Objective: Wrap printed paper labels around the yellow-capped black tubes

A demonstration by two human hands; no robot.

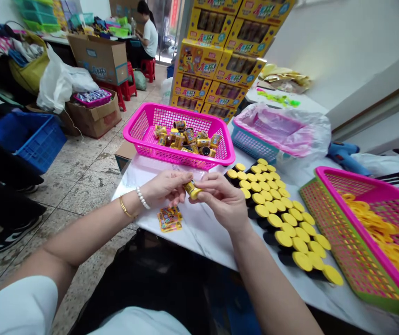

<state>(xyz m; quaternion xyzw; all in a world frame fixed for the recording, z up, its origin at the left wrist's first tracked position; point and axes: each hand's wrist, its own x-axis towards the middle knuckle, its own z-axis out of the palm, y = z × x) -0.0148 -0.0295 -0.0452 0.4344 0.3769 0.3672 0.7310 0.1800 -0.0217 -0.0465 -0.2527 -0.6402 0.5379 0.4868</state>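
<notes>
Cylinder [192,190], small and yellow-wrapped, is pinched between the fingertips of the left hand [171,187] and right hand [224,200] above the white table [202,232], near 1 pile of printed labels [170,218], with similar cylinders [189,136] in the pink basket [157,151] beyond.

Bare forearms [94,231] angled inward, left hand [164,186] and right hand [227,200] close together, fingers [213,183] bent
</notes>
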